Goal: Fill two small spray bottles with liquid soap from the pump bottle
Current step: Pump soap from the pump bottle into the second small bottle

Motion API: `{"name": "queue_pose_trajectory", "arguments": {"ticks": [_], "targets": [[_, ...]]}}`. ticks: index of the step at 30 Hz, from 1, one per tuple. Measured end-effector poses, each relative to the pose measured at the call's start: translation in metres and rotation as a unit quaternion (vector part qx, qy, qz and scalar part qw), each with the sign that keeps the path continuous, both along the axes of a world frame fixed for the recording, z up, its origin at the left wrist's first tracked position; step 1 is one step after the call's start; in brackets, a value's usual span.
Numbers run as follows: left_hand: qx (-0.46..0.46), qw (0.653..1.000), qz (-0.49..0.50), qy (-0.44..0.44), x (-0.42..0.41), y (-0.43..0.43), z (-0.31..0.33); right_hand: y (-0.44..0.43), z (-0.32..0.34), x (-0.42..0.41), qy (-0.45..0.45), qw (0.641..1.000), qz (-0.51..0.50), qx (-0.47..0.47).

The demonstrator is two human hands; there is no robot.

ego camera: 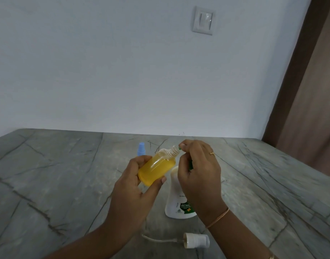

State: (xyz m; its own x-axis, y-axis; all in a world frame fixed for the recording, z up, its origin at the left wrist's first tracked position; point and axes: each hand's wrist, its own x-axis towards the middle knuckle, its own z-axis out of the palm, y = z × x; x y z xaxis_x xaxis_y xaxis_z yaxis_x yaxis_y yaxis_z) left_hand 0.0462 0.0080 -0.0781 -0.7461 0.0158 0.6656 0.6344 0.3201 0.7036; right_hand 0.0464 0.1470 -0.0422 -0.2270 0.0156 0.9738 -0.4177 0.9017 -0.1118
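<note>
My left hand [136, 182] grips a small clear spray bottle [156, 168], tilted, its open threaded neck pointing up to the right, and mostly full of yellow soap. My right hand [198, 172] curls over the green pump head of the white pump bottle [176, 204], whose nozzle tip [179, 147] sits right at the small bottle's mouth. The pump bottle stands on the counter under my right hand. A white spray cap with its dip tube [197, 240] lies on the counter in front. A second small bottle with a blue cap [141, 149] stands behind my left hand, mostly hidden.
The grey veined stone counter [57, 174] runs back to a pale wall [123, 71] with a light switch [203, 20]. A brown door frame [298, 81] rises at the right.
</note>
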Motion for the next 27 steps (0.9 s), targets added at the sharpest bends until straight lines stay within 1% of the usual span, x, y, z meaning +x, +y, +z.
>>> {"name": "queue_pose_trajectory", "arguments": {"ticks": [5, 13, 22, 27], "targets": [[0.003, 1.0, -0.001, 0.003, -0.0012, 0.0004, -0.0004, -0.0004, 0.0069, -0.0002, -0.01, 1.0, -0.005, 0.0], [-0.002, 1.0, 0.002, 0.007, -0.0007, 0.0007, -0.0006, -0.0001, -0.0012, -0.0032, 0.013, 1.0, -0.004, 0.002], [0.0, 1.0, -0.002, 0.007, -0.0009, 0.001, -0.0008, 0.0024, 0.005, -0.0028, -0.002, 1.0, -0.009, 0.006], [0.003, 1.0, -0.006, 0.007, -0.0026, -0.0004, -0.0019, 0.0008, 0.0016, -0.0035, 0.012, 1.0, -0.003, 0.002]]}}
